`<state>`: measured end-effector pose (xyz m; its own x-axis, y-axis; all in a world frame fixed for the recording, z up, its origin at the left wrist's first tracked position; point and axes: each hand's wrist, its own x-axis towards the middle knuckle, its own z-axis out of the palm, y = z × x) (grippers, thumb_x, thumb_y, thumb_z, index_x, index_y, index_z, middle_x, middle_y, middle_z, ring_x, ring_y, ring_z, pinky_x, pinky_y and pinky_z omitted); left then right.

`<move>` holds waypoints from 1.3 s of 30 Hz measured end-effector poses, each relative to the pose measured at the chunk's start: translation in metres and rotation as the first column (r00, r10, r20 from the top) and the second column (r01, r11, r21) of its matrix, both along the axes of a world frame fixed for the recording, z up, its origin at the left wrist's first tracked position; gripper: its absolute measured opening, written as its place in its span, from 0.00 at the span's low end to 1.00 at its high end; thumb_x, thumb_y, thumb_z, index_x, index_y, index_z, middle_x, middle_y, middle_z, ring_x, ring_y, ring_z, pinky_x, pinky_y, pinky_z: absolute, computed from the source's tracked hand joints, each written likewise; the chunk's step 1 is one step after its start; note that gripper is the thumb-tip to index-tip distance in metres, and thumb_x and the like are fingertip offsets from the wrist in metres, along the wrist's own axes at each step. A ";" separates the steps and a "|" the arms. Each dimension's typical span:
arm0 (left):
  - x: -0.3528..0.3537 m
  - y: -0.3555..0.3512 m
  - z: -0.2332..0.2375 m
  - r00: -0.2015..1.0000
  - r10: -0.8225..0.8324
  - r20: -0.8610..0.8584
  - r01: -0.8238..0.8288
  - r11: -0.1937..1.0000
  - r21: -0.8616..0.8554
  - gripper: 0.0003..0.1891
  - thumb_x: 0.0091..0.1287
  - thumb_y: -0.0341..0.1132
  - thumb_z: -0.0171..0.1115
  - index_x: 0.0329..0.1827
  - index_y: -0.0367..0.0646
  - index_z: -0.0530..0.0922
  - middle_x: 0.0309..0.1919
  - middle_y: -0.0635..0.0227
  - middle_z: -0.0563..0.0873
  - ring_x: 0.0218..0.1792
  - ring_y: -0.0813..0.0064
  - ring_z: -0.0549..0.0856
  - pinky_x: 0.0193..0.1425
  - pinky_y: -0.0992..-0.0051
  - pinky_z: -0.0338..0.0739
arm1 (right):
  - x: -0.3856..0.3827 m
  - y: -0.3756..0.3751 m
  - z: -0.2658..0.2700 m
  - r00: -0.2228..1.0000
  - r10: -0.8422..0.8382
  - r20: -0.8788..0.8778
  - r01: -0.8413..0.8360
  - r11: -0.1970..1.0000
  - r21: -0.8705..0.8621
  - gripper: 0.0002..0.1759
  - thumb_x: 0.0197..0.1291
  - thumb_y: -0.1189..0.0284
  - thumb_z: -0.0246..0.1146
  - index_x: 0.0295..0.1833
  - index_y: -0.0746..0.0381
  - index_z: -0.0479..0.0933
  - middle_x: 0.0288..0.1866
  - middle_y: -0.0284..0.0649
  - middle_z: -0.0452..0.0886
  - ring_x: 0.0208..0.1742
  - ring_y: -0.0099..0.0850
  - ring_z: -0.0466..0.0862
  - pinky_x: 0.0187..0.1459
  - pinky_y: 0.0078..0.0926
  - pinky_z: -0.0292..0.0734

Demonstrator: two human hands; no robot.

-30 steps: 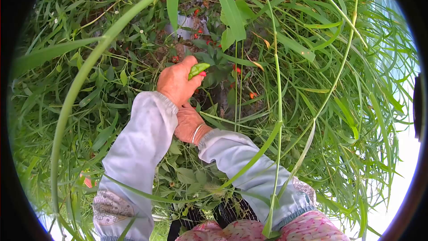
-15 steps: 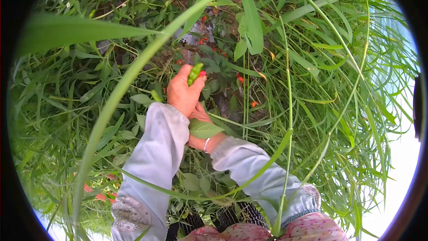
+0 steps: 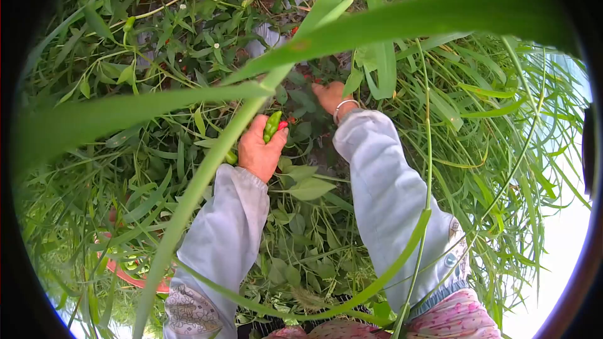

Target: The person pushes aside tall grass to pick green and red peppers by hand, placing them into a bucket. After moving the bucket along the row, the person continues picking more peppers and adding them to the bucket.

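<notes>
My left hand point(image 3: 259, 154) is closed around a few peppers. A green pepper point(image 3: 272, 126) and the tip of a red pepper point(image 3: 282, 125) stick out by the thumb, and another green pepper point(image 3: 231, 157) shows below the hand at its left. Up and to the right, my right hand point(image 3: 331, 97), with a bracelet on the wrist, reaches into low leaves beside small red peppers point(image 3: 317, 80). Its fingers are mostly hidden by leaves and shade.
Blurred grass blades and a thick stem point(image 3: 207, 157) cross close before the camera. A red container point(image 3: 125, 274) with green things inside stands at the lower left. Tall grass point(image 3: 477, 119) fills the right side. Grey sheeting point(image 3: 265, 39) shows between plants.
My right hand has moved away from beside my left hand, up and to the right into the leaves. My left hand has shifted slightly down, still holding the peppers. More of the red container shows.
</notes>
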<state>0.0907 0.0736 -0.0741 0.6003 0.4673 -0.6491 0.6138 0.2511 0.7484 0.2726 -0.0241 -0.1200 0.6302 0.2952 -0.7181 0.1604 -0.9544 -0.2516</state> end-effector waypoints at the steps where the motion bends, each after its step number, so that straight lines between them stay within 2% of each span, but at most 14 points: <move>1: -0.001 -0.001 0.001 1.000 0.016 -0.022 -0.016 1.000 -0.016 0.07 0.61 0.32 0.63 0.33 0.42 0.72 0.20 0.76 0.72 0.19 0.85 0.69 0.22 0.80 0.65 | -0.006 0.006 -0.002 0.994 -0.099 -0.047 0.099 0.995 -0.003 0.29 0.56 0.59 0.62 0.51 0.76 0.74 0.43 0.51 0.82 0.46 0.38 0.82 0.48 0.33 0.75; 4: 0.002 -0.002 0.010 0.997 0.057 -0.045 -0.059 0.997 -0.047 0.10 0.58 0.33 0.65 0.33 0.39 0.72 0.19 0.72 0.73 0.22 0.81 0.68 0.28 0.75 0.67 | -0.020 0.021 0.003 0.825 -0.509 -0.245 0.524 0.852 -0.006 0.33 0.53 0.59 0.66 0.54 0.77 0.71 0.44 0.53 0.81 0.46 0.37 0.82 0.49 0.33 0.76; 9: 0.011 0.003 0.021 0.989 0.136 -0.065 -0.147 0.968 -0.206 0.09 0.58 0.31 0.65 0.32 0.40 0.73 0.20 0.76 0.73 0.23 0.83 0.69 0.27 0.77 0.66 | -0.033 -0.040 -0.105 0.667 -0.477 -0.573 0.697 0.672 0.250 0.27 0.55 0.70 0.65 0.60 0.66 0.71 0.48 0.42 0.81 0.50 0.32 0.80 0.51 0.29 0.76; 12: 0.007 0.002 0.009 0.997 0.083 -0.006 -0.083 0.988 -0.132 0.08 0.60 0.32 0.64 0.34 0.43 0.73 0.21 0.78 0.75 0.19 0.87 0.71 0.21 0.82 0.66 | -0.027 -0.024 -0.050 0.475 -0.633 -0.611 0.863 0.471 0.182 0.21 0.54 0.72 0.65 0.54 0.63 0.74 0.49 0.34 0.80 0.54 0.27 0.76 0.53 0.28 0.74; 16: 0.003 -0.001 0.003 0.996 0.075 0.043 -0.072 0.996 -0.051 0.07 0.61 0.33 0.65 0.34 0.45 0.74 0.21 0.79 0.76 0.18 0.89 0.71 0.19 0.85 0.66 | -0.017 -0.016 -0.049 0.327 -0.563 -0.759 0.938 0.290 0.190 0.16 0.53 0.73 0.67 0.48 0.61 0.77 0.48 0.36 0.81 0.50 0.28 0.79 0.58 0.27 0.69; 19: 0.005 0.005 0.002 0.998 0.048 0.048 -0.050 0.998 0.037 0.06 0.60 0.32 0.65 0.35 0.46 0.75 0.21 0.79 0.77 0.17 0.89 0.71 0.18 0.85 0.66 | -0.024 -0.012 -0.020 0.503 -0.373 -0.780 0.856 0.343 0.388 0.15 0.54 0.74 0.66 0.48 0.61 0.78 0.47 0.37 0.82 0.48 0.30 0.80 0.57 0.29 0.70; 20: 0.005 0.012 0.009 0.992 0.096 -0.081 -0.108 0.983 -0.146 0.05 0.60 0.31 0.64 0.36 0.47 0.76 0.23 0.77 0.80 0.18 0.89 0.71 0.19 0.85 0.66 | -0.029 -0.018 -0.014 0.496 -0.321 -0.807 0.854 0.349 0.386 0.15 0.54 0.73 0.66 0.49 0.60 0.76 0.50 0.39 0.81 0.50 0.29 0.79 0.58 0.30 0.69; 23: 0.016 0.028 0.024 0.933 0.357 -0.046 -0.338 0.828 -0.448 0.06 0.62 0.35 0.63 0.38 0.46 0.77 0.28 0.70 0.85 0.24 0.85 0.76 0.26 0.82 0.69 | -0.041 -0.020 0.027 0.586 -0.337 -0.737 0.786 0.458 0.415 0.14 0.55 0.74 0.66 0.47 0.59 0.75 0.51 0.40 0.81 0.55 0.30 0.77 0.59 0.31 0.68; 27: 0.019 0.035 0.030 0.897 0.439 -0.055 -0.399 0.749 -0.528 0.08 0.62 0.34 0.62 0.41 0.44 0.77 0.33 0.66 0.84 0.33 0.78 0.83 0.33 0.80 0.75 | -0.057 -0.030 0.036 0.651 -0.155 -0.743 0.727 0.409 0.552 0.11 0.55 0.79 0.64 0.45 0.63 0.75 0.53 0.40 0.77 0.53 0.29 0.76 0.55 0.28 0.70; 30: 0.018 0.042 0.024 0.898 0.437 -0.046 -0.382 0.724 -0.575 0.11 0.62 0.30 0.60 0.47 0.42 0.76 0.31 0.66 0.84 0.35 0.71 0.84 0.35 0.74 0.78 | -0.064 -0.032 0.037 0.582 -0.129 -0.803 0.742 0.488 0.460 0.13 0.57 0.75 0.64 0.48 0.61 0.75 0.55 0.39 0.76 0.53 0.27 0.75 0.55 0.28 0.70; 31: 0.019 0.044 0.023 0.892 0.450 -0.041 -0.385 0.711 -0.589 0.11 0.62 0.29 0.59 0.47 0.42 0.75 0.31 0.65 0.84 0.35 0.70 0.84 0.36 0.72 0.80 | -0.068 -0.036 0.040 0.742 -0.067 -0.667 0.576 0.573 0.583 0.16 0.56 0.72 0.64 0.51 0.60 0.74 0.55 0.38 0.75 0.53 0.28 0.75 0.55 0.29 0.70; 32: 0.019 0.048 0.018 0.905 0.424 -0.036 -0.358 0.712 -0.604 0.12 0.62 0.27 0.59 0.48 0.40 0.75 0.31 0.64 0.83 0.33 0.70 0.84 0.36 0.68 0.82 | -0.071 -0.038 0.044 0.867 -0.001 -0.499 0.384 0.639 0.666 0.20 0.56 0.69 0.65 0.54 0.60 0.73 0.55 0.37 0.75 0.52 0.28 0.75 0.55 0.30 0.70; 36: 0.036 0.064 0.023 0.984 0.159 -0.075 -0.168 0.725 -0.668 0.15 0.61 0.32 0.65 0.49 0.37 0.75 0.30 0.64 0.83 0.26 0.72 0.83 0.29 0.73 0.80 | -0.081 -0.042 0.060 0.953 0.221 -0.208 -0.026 0.741 0.671 0.22 0.54 0.66 0.64 0.56 0.59 0.72 0.54 0.38 0.74 0.56 0.36 0.74 0.59 0.34 0.67; 39: 0.052 0.061 0.029 0.993 0.062 -0.103 -0.116 0.716 -0.689 0.16 0.57 0.35 0.70 0.44 0.37 0.78 0.32 0.65 0.84 0.27 0.73 0.83 0.29 0.73 0.81 | -0.090 -0.033 0.060 0.922 0.095 -0.376 0.250 0.596 0.763 0.21 0.56 0.65 0.62 0.55 0.59 0.73 0.55 0.40 0.75 0.57 0.38 0.74 0.60 0.35 0.68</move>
<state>0.1429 0.1349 -0.0451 0.5214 -0.0798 -0.8496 0.6033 0.7386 0.3009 0.1826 -0.0572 -0.0605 0.4421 0.8083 -0.3889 -0.1657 -0.3525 -0.9210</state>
